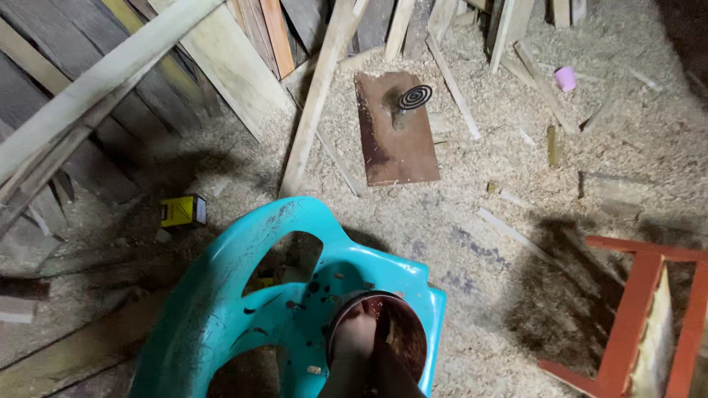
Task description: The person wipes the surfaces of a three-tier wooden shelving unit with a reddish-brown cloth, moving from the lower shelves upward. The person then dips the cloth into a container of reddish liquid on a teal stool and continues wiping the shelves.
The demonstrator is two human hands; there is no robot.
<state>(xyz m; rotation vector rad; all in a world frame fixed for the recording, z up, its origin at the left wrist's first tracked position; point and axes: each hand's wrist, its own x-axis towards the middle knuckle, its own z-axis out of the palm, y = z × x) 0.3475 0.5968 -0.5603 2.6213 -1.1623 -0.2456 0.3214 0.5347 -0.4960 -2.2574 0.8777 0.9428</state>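
Turquoise chair [221,309]: plastic, scuffed, lying on the sawdust floor [457,214].
Round tin [380,339]: dark, resting on the chair's seat at the bottom of the view.
Hand [355,335]: reaches into the tin; which hand it is and its grip cannot be told.
Brown board [394,129]: well beyond the chair, carrying a spiral coil [414,96].
Yellow box [182,211]: left of the chair.
Red frame [634,309]: far right.

A turquoise plastic chair [221,309], yellow box [183,211], pink cup [565,78], red-orange wooden frame [634,309], black spiral coil [414,96].
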